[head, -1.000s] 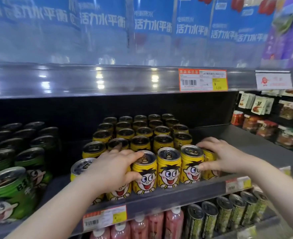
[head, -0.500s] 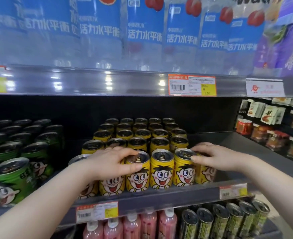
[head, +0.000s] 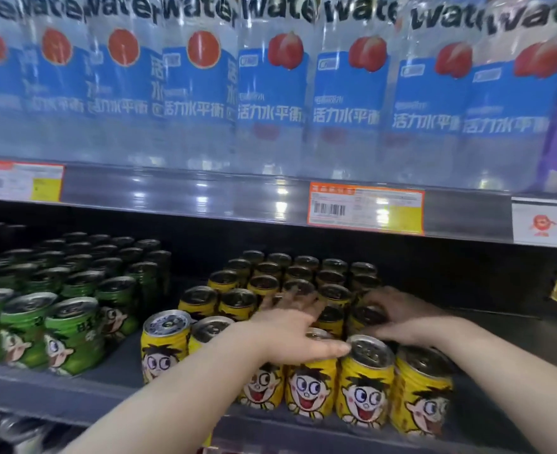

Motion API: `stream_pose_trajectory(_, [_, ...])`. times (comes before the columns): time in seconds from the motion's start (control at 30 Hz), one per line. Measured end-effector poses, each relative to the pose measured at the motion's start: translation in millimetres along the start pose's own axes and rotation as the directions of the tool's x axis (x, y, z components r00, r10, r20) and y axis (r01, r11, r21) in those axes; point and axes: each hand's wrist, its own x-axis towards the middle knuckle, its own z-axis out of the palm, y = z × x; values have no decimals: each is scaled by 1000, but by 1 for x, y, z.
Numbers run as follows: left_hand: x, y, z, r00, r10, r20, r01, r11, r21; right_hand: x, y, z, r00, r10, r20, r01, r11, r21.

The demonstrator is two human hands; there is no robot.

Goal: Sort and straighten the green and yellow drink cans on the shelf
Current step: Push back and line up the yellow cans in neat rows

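The shelf (head: 113, 368) holds two blocks of cans: green cans (head: 70, 335) on the left and yellow cans (head: 365, 385) in the middle, with a bare gap between them. All the cans stand upright, long axis vertical and tabbed tops up. The front rows turn their cartoon faces outward.

Both hands are over the yellow block. The left hand (head: 287, 335) lies flat on the can tops behind the front row, fingers straight and spread, holding nothing. The right hand (head: 404, 312) curves over a can in a row further back. It is blurred, so whether it grips the can cannot be told.

Water bottles (head: 270, 93) line the upper shelf, which has a price tag (head: 365, 208) on its edge.
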Motion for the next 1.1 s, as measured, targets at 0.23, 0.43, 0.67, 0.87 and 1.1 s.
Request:
stream_pose_trajectory(0.23, [5, -4, 4, 992, -101, 71, 106, 991, -81, 11, 27, 1, 991, -123, 58, 116, 988, 102])
stream_pose_trajectory(0.43, [2, -1, 4, 996, -77, 44, 80, 994, -72, 19, 41, -12, 993, -101, -52, 114, 910, 398])
stream_pose_trajectory(0.67, [0, 3, 1, 996, -69, 58, 71, 996, -47, 39, 60, 0, 997, 31, 73, -56, 929, 365])
stream_pose_trajectory(0.87, [0, 3, 1, 997, -58, 57, 60, 998, -30, 39, 66, 15, 999, -14, -46, 33, 894, 446])
stream_pose_trajectory(1.1, [-1, 7, -2, 995, -69, 74, 72, 997, -40, -2, 83, -11, 983, -66, 174, -9, 916, 400])
